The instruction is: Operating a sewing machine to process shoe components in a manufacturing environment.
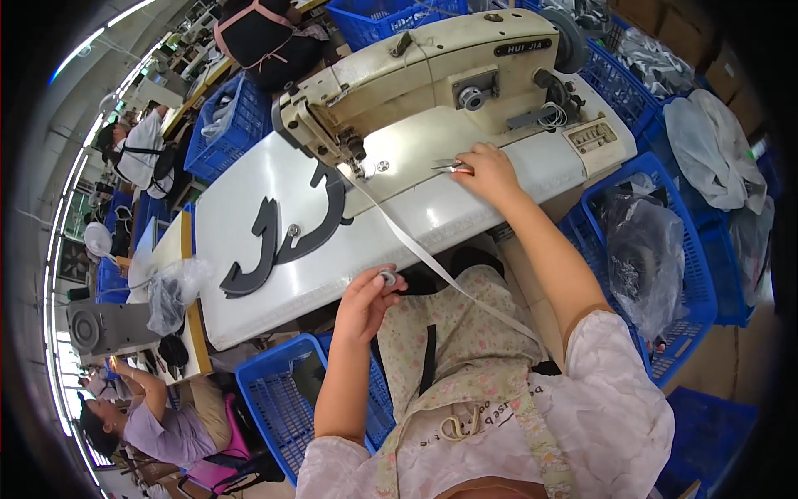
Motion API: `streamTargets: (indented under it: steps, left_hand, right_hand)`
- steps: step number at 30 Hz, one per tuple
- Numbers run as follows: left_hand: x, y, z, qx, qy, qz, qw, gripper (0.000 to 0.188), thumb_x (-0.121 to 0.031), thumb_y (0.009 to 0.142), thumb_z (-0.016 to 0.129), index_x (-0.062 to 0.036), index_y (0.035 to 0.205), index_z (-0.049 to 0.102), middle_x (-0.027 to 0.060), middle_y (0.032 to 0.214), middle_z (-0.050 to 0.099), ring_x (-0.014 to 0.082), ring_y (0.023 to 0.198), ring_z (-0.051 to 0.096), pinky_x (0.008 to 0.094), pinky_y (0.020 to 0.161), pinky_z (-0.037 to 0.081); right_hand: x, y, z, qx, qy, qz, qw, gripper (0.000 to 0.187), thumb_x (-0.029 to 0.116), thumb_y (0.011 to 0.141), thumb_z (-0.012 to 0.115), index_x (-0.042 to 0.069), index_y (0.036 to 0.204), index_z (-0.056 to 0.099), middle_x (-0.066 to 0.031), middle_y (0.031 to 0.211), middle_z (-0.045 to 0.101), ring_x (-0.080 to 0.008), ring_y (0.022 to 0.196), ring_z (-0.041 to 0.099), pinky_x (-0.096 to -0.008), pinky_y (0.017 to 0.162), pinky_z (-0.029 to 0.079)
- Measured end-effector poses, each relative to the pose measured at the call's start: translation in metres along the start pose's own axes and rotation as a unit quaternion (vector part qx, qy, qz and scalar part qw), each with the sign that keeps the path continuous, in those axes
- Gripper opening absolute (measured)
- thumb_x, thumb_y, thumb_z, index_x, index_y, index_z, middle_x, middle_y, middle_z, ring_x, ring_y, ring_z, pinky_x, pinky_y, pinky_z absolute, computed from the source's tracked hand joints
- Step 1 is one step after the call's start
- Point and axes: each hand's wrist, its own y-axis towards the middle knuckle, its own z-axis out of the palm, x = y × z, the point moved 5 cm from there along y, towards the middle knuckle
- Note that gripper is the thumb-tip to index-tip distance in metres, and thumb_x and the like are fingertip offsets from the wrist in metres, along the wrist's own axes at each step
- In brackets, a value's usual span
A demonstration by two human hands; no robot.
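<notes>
Floral apron (465, 349), white sewing table (249, 216) above; blue crates (278, 399) crowd the workshop.

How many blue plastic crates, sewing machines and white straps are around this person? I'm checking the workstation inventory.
Blue plastic crates: 5 clearly in view around the table, e.g.; more may be cut off at the rim.
Sewing machine: 1
White strap: 1, its end pinched in the left hand
Total: 7

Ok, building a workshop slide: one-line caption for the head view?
Seated at a sewing machine, right hand on small snips, left hand pinching white tape.
</notes>
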Motion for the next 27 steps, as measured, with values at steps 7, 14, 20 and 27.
streamTargets:
  steps: [7, 14, 20, 27]
  left_hand:
    - [-0.014, 0.090, 0.048, -0.015, 0.321, 0.072, 0.944, 0.032, -0.019, 0.087, 0.061, 0.0028, 0.110, 0.059, 0.0086, 0.089, 0.065, 0.0149, 0.079, 0.060, 0.0267, 0.067, 0.047]
    - [-0.015, 0.151, 0.081, -0.086, 0.556, 0.182, 0.806, 0.022, -0.014, 0.079, 0.068, 0.0000, 0.096, 0.062, 0.0072, 0.074, 0.060, 0.0154, 0.067, 0.054, 0.0289, 0.065, 0.046]
    - [-0.008, 0.156, 0.096, -0.101, 0.517, 0.141, 0.838, 0.022, -0.011, 0.080, 0.070, 0.0002, 0.097, 0.062, 0.0043, 0.079, 0.062, 0.0097, 0.072, 0.055, 0.0243, 0.067, 0.046]
    - [0.003, 0.188, 0.177, 0.040, 0.372, 0.084, 0.924, 0.023, -0.006, 0.082, 0.066, -0.0005, 0.103, 0.059, 0.0015, 0.086, 0.063, 0.0079, 0.075, 0.057, 0.0202, 0.065, 0.044]
  right_hand:
    - [0.000, -0.012, -0.014, -0.073, -0.025, -0.036, 0.996, 0.023, 0.029, 0.073, 0.068, 0.011, 0.087, 0.069, -0.0044, 0.089, 0.060, -0.0251, 0.095, 0.054, -0.0383, 0.083, 0.041]
    - [-0.154, -0.012, -0.137, -0.297, 0.204, 0.204, 0.910, 0.012, 0.014, 0.079, 0.065, 0.003, 0.084, 0.068, -0.0079, 0.082, 0.065, -0.0160, 0.076, 0.060, -0.0282, 0.069, 0.047]
    - [-0.286, 0.036, -0.143, -0.186, 0.231, 0.298, 0.907, 0.025, 0.018, 0.083, 0.063, 0.004, 0.104, 0.066, -0.0080, 0.095, 0.067, -0.0145, 0.084, 0.060, -0.0264, 0.075, 0.046]
    - [-0.307, 0.085, -0.109, 0.084, 0.437, 0.223, 0.867, 0.042, 0.019, 0.083, 0.066, 0.002, 0.120, 0.057, -0.0064, 0.111, 0.062, -0.0146, 0.100, 0.058, -0.0275, 0.088, 0.043]
